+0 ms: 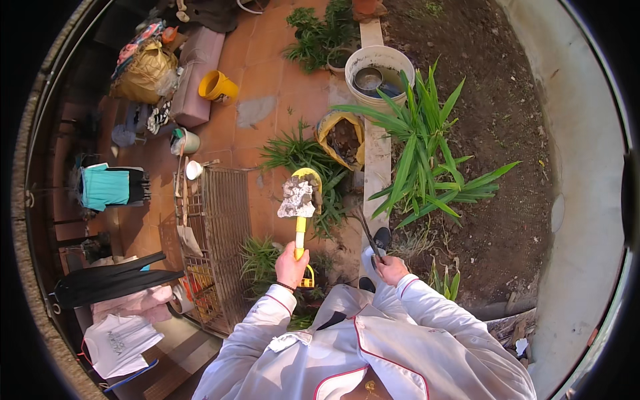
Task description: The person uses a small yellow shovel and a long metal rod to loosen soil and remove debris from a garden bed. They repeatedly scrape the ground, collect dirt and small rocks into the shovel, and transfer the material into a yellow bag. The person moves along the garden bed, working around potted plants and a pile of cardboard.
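Observation:
My left hand (291, 267) grips the yellow and white handle of a small shovel (300, 226), held out in front of me. Clods of earth and a whitish crusted lump (297, 200) lie on its yellow blade. In my right hand (391, 271) is a dark, thin tool (369, 233) like a rod or narrow blade, pointing away from me; its exact kind is unclear. Beyond the shovel, a yellow sack (327, 125) stands with its mouth spread, holding soil and dry debris. Strappy green plants (285, 154) grow beneath and around the shovel.
A white bucket (351, 82) containing a metal bowl (368, 79) stands behind the sack. A pale kerb (377, 150) separates terracotta tiles from the soil bed (505, 165), where a leafy plant (425, 155) leans across it. At left are a wire cage (227, 240), a yellow bucket (218, 86) and hanging clothes (107, 186).

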### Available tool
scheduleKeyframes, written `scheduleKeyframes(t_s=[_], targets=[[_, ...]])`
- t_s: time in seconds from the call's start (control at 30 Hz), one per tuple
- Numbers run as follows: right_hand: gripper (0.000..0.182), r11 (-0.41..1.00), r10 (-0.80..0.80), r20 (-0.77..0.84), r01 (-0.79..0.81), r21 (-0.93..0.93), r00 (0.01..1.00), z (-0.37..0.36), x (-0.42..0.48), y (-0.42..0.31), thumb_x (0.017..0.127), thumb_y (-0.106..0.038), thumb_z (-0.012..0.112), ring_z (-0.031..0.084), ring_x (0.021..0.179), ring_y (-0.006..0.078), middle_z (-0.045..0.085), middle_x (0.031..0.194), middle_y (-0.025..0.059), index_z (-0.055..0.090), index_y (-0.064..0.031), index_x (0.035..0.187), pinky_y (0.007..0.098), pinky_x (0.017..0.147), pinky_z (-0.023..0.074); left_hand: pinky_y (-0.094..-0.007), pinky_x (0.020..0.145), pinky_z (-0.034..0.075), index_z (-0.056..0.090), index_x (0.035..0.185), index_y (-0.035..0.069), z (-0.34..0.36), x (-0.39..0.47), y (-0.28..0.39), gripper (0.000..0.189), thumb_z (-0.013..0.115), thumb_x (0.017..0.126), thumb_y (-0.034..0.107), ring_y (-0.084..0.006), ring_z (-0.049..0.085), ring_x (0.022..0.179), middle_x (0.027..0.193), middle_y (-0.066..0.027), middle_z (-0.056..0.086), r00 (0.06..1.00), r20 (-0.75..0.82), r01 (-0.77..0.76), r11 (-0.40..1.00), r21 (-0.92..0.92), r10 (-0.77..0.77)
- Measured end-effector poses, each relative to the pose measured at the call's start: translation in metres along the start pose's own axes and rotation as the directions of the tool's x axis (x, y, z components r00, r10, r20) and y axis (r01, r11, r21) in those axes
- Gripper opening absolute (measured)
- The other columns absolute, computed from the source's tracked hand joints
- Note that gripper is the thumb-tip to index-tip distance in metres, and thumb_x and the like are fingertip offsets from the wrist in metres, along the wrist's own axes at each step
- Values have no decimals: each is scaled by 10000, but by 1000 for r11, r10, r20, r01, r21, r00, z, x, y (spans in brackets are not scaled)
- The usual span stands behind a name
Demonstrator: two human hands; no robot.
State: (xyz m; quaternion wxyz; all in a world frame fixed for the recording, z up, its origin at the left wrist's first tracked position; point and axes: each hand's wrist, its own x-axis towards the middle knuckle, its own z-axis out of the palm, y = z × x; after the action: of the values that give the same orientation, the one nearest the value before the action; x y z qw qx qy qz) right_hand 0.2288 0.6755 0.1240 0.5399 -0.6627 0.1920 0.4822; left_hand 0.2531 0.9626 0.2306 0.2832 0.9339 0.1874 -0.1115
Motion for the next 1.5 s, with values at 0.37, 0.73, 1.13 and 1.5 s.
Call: scheduleKeyframes(t_s=[0.37,0.73,1.13,1.5], targets=[[388,972,-132,-67,116,-203,989,-38,91,-59,867,-367,506,609,713,296,621,740,186,613,1,807,384,680,463,-426,658,482,569,1015,79,74,111,-26,332,666,774,286,-355,614,769,815,-162,635,997,38,-67,995,67,64],[261,886,-357,-127,292,-360,926,-123,235,-17,820,-247,552,571,592,209,588,636,99,606,3,766,336,584,457,-437,661,473,573,1002,78,224,297,-139,302,632,782,277,-370,607,763,785,-174,633,926,182,-348,935,71,331],[131,911,-36,-264,140,387,964,-16,230,34,918,-144,480,346,417,53,415,533,-35,543,-35,881,227,375,236,-343,650,458,598,873,-4,381,469,-160,268,656,784,243,-215,612,707,714,-100,629,810,529,-227,967,-114,253],[243,895,-15,-187,96,435,982,11,243,48,935,-243,493,389,442,39,435,538,-53,548,-63,781,204,407,282,-251,404,384,560,870,106,381,532,-177,159,603,864,259,-109,476,467,664,10,560,410,908,716,586,-380,88]])
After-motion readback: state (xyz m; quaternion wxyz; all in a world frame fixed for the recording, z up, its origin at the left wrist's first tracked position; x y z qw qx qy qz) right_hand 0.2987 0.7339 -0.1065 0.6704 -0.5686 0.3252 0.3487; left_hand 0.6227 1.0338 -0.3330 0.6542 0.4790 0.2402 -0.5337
